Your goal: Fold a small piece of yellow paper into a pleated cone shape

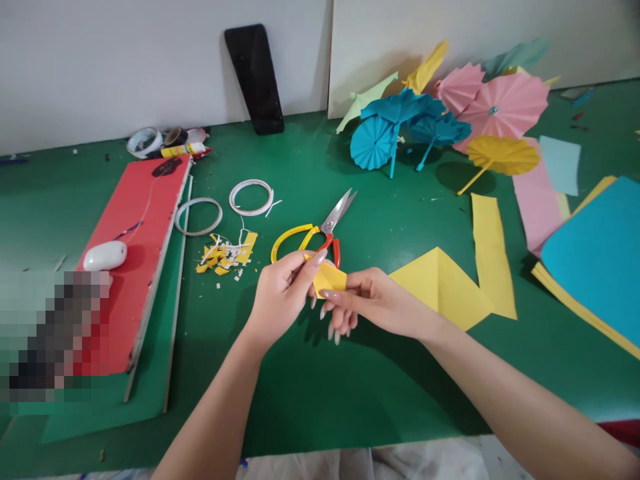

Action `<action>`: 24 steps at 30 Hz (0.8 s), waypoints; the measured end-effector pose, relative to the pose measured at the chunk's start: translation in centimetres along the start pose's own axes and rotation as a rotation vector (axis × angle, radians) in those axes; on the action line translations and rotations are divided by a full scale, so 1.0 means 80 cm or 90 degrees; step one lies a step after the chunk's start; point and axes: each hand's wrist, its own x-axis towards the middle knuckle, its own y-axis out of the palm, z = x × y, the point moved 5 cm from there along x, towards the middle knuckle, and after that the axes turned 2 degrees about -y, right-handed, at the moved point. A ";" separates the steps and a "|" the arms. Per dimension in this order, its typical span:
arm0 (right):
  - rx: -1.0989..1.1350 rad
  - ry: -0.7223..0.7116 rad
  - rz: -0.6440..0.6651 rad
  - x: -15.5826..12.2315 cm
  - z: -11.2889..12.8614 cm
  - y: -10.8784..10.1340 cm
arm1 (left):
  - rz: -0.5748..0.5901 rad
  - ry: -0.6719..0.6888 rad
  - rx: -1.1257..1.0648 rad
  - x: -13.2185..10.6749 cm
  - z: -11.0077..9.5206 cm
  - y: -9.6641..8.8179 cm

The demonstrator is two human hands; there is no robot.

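Between my two hands is a small folded piece of yellow paper [331,280], held above the green table. My left hand [285,287] pinches its left side, thumb on top. My right hand [373,300] grips the right side with the thumb across its lower edge and the other fingers curled beneath. Just behind the hands lie scissors [327,227] with one yellow and one red handle, blades slightly apart. To the right, a creased yellow sheet [437,287] is partly covered by my right forearm, and a yellow strip [493,257] touches it.
Paper scraps [225,253] and tape rolls [251,198] lie left of the scissors. A red board [135,220] carries a white mouse [105,256]. Folded paper umbrellas [505,110] stand at the back right, and blue paper [600,253] lies at right. A phone [255,79] leans on the wall.
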 end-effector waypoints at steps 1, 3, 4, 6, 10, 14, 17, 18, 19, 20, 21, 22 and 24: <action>-0.013 -0.024 0.002 0.000 0.004 -0.001 | 0.003 -0.002 -0.012 0.000 0.000 0.000; -0.028 -0.076 0.005 -0.002 0.012 -0.002 | 0.021 -0.001 -0.028 0.000 -0.001 0.002; -0.029 -0.094 0.009 -0.002 0.015 -0.002 | 0.032 0.002 -0.034 0.000 -0.002 0.003; -0.026 -0.104 0.018 -0.003 0.018 -0.001 | 0.055 0.007 -0.045 -0.001 -0.003 0.005; -0.019 -0.087 -0.018 -0.001 0.015 -0.003 | 0.052 0.040 -0.001 -0.002 -0.004 0.003; -0.011 -0.096 -0.074 0.000 0.014 -0.009 | 0.040 0.069 0.035 -0.001 -0.005 -0.004; -0.007 -0.119 -0.119 -0.001 0.016 -0.014 | 0.061 0.077 0.019 0.000 -0.005 -0.007; -0.012 -0.129 -0.133 -0.002 0.017 -0.015 | 0.070 0.084 0.016 0.000 -0.006 -0.007; -0.026 -0.136 -0.142 -0.003 0.018 -0.016 | 0.079 0.096 0.016 -0.001 -0.007 -0.007; -0.046 -0.142 -0.147 -0.004 0.019 -0.017 | 0.089 0.113 0.018 -0.002 -0.010 -0.007; -0.070 -0.146 -0.148 -0.005 0.020 -0.017 | 0.100 0.133 0.024 -0.003 -0.013 -0.007; -0.092 -0.148 -0.145 -0.005 0.021 -0.017 | 0.113 0.152 0.035 -0.004 -0.016 -0.007; -0.124 -0.151 -0.140 -0.007 0.022 -0.016 | 0.154 0.169 0.067 -0.007 -0.021 -0.005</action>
